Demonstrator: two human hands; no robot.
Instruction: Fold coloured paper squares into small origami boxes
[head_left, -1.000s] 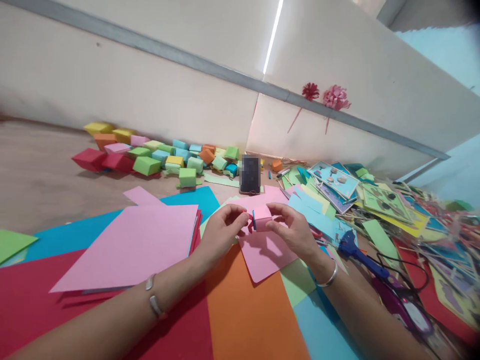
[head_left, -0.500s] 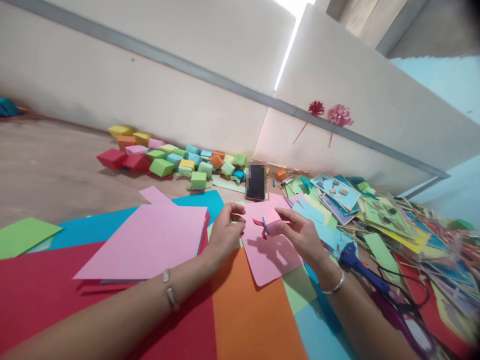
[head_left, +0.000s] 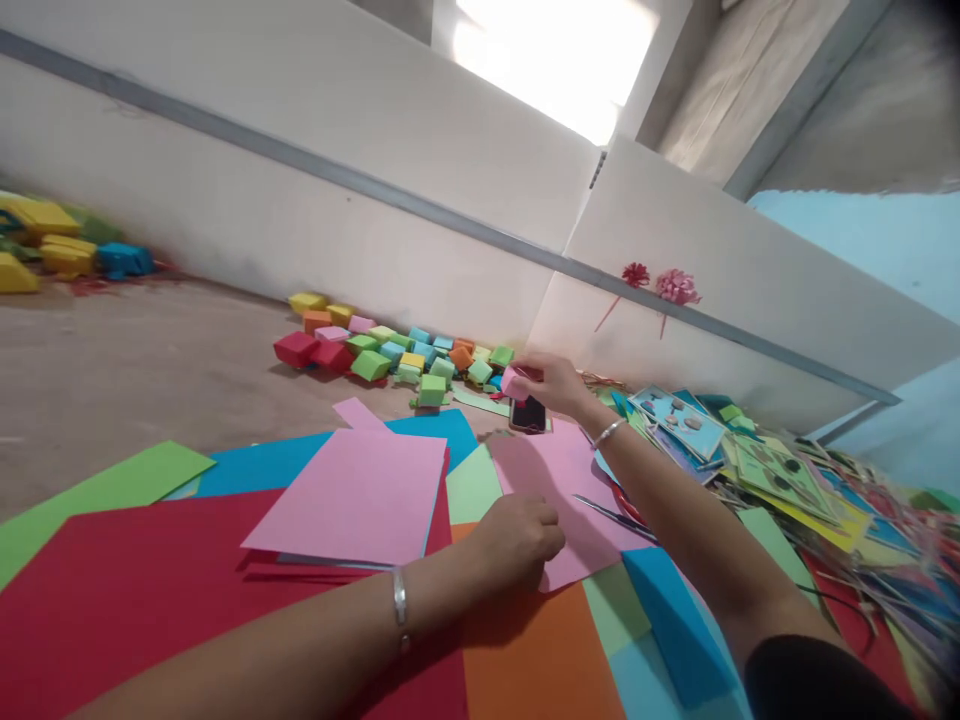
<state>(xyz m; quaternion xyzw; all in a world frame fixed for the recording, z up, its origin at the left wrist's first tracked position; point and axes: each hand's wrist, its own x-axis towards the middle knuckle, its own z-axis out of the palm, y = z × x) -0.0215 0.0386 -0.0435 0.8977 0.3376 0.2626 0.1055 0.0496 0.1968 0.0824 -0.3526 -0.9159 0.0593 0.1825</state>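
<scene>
My right hand (head_left: 549, 381) reaches far forward over the table, its fingers closed on a small pink folded paper box (head_left: 514, 380). It hovers just above a dark phone (head_left: 529, 413) and right beside the row of coloured paper boxes (head_left: 390, 352) along the wall. My left hand (head_left: 519, 536) rests curled, knuckles up, on the edge of a pink paper sheet (head_left: 559, 485) lying over an orange sheet (head_left: 536, 660). Whether it holds anything is hidden.
Large sheets cover the near table: red (head_left: 112, 590), pink (head_left: 360, 495), blue (head_left: 247, 465), green (head_left: 90, 495). Scissors (head_left: 611, 515) lie beside my right forearm. Picture cards and scraps (head_left: 757, 455) pile up at the right. More yellow and blue boxes (head_left: 52, 250) sit at the far left. Paper flowers (head_left: 660, 285) hang on the wall.
My right hand has carried the pink box away from my left hand and forward to the row of boxes. My left hand dropped onto the pink sheet. The camera tilted up.
</scene>
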